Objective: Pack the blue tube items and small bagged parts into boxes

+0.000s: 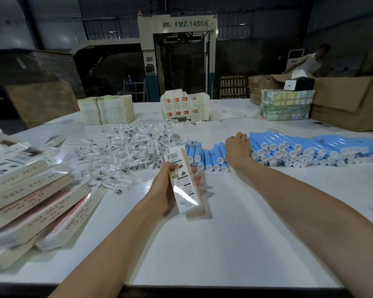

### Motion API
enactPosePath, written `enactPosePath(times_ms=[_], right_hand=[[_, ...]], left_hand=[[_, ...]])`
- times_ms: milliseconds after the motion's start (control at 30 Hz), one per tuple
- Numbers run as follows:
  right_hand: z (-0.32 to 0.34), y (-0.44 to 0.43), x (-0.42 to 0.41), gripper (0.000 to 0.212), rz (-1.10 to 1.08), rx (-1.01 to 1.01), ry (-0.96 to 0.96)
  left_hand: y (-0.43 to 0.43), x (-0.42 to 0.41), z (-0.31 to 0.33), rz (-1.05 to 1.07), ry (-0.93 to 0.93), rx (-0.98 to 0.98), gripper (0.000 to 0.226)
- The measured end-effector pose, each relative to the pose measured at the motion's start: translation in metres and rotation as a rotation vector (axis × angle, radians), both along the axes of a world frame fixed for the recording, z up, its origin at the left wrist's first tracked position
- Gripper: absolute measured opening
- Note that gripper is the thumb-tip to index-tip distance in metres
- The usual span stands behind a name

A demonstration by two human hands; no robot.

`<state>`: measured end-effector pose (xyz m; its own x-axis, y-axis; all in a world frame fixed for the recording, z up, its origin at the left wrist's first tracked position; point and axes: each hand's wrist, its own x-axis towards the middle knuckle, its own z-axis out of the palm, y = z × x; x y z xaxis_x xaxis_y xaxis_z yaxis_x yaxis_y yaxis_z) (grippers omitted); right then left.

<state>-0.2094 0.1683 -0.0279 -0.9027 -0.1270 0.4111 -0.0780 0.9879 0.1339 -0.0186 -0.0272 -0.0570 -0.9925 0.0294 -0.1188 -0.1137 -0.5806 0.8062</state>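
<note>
Head view. Left hand (170,183) grips a long white glossy cardboard carton (184,186) over mid-table, thumb on one side, fingers round the other. The carton is tilted with its far end up. There's a barcode label on that end; the small print on the face is too blurred to read.

Right hand (238,147) lies on the sky-blue smooth plastic tubes with round white caps (299,147), fingers bent down over them. Can't tell if it's pinching one. The tubes are stacked lying down, caps toward the near edge, and run to the right edge.

Just left of them is a loose heap of small clear crinkly bags with dark parts (134,145).

- **Surface:** matte white table (224,244).
- **Left edge:** untidy stack of long white cartons with rows of red print (30,201).
- **Far edge:** paper leaflet stacks (108,110), flat die-cut carton blanks with orange panels (184,108), film-wrapped green-and-yellow bundle (286,107).
- **Far right corner:** brown corrugated box (349,104).
- **Behind:** pale machine (181,24) marked "FMZ-1450A", and a person (310,61) back right.
</note>
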Motion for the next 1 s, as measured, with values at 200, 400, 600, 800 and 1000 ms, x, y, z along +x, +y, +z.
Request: enactPosePath(times_ms=[200,400,600,800,1000], right_hand=[[0.005,-0.006,0.003,0.037,-0.002,0.027,-0.022],[0.013,-0.005,0.005,0.035,0.005,0.032,-0.12],[0.013,-0.007,0.008,0.028,0.04,0.016,-0.109],[0.023,-0.006,0.013,0.032,0.158,-0.22,0.009],[0.084,-0.004,0.058,0.055,0.642,-1.587,-0.163]], left_hand=[[0.003,0.004,0.004,0.029,0.192,-0.082,0.031],[0.005,0.012,0.005,0.016,0.213,-0.2,0.048],[0.004,0.012,0.005,0.033,0.233,-0.325,0.052],[0.003,0.015,0.006,0.034,0.255,-0.327,0.054],[0.006,0.016,0.008,0.03,0.29,-0.355,0.066]])
